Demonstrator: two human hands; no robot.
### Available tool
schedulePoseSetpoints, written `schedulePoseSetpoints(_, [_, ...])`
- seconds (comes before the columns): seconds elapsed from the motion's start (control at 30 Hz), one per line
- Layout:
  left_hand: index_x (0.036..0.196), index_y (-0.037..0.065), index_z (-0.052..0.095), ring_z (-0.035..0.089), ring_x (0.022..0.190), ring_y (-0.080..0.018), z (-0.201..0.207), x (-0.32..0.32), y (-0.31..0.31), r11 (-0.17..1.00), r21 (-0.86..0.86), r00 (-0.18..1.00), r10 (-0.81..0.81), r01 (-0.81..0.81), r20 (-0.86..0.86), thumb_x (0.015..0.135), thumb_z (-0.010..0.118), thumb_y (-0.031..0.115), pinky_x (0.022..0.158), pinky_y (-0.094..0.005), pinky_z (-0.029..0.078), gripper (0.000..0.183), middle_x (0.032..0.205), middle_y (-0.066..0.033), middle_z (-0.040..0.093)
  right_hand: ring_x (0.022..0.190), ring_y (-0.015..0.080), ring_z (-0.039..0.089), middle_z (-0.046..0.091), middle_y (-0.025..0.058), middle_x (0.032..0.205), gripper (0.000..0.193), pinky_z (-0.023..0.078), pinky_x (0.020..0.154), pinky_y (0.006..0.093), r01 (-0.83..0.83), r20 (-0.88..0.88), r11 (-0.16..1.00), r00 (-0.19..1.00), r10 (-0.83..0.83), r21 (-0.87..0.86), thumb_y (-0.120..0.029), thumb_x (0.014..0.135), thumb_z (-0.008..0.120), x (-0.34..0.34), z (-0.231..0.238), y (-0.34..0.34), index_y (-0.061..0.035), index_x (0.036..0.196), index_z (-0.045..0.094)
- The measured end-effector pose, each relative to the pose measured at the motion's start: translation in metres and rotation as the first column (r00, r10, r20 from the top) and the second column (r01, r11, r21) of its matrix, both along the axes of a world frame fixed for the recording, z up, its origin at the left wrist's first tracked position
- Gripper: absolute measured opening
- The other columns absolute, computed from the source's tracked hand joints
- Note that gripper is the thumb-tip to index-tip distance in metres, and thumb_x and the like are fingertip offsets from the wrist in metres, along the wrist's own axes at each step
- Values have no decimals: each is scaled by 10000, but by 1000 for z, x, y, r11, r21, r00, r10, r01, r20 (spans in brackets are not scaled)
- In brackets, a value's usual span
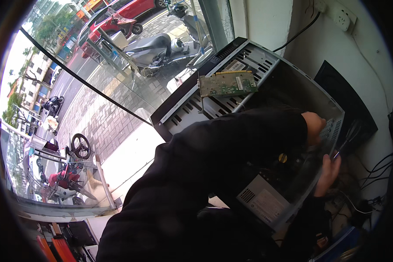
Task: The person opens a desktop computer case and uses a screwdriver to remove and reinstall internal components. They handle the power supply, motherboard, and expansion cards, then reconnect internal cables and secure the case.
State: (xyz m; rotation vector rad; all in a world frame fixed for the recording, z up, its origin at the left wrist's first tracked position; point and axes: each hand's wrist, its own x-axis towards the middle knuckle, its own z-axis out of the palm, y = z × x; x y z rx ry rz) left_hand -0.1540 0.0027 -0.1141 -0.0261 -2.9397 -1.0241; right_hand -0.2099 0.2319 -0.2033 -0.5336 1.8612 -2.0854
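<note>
An opened computer case (pixel 288 65) lies on its side in front of me. My left hand (pixel 314 127) reaches across into it by the perforated rear panel (pixel 333 127); its fingers are bent and mostly hidden. Just outside that edge, my right hand (pixel 328 174) has a slim screwdriver (pixel 348 136) between its fingers, the long handle pointing up and away. A green expansion card (pixel 228 84) rests across the case's drive bay frame. The labelled power supply (pixel 264 198) sits at the near end of the case. My left sleeve covers much of the interior.
A dark curved panel (pixel 345 94) leans behind the case by the wall. Cables (pixel 373 177) tangle at the right. A wall socket (pixel 344 19) is above. Left of the case is a glass pane with parked scooters (pixel 155 48) outside. Orange-edged items (pixel 61 246) stand at lower left.
</note>
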Motion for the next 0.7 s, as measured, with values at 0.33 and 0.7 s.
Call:
schedulePoseSetpoints(0.33, [961,-12,634,623,613,-194,123,324,-11,776,587,973,-160,230,-169,920,653,19,567,-326,491,55,781,-86,643,984,133,578,630,66,1115,368,466,892,279,41,-11,999,999,-41,29,-170,971,645,-17,-9,2,25,1269,553])
schedulePoseSetpoints(0.7, [1278,-65,624,710,1056,-250,2,693,-140,-173,103,-201,839,-980,-506,1016,617,199,942,-319,544,372,1153,-185,723,896,83,576,648,6,982,340,462,838,245,210,-296,957,944,-146,199,-296,960,727,18,44,-10,6,1099,656])
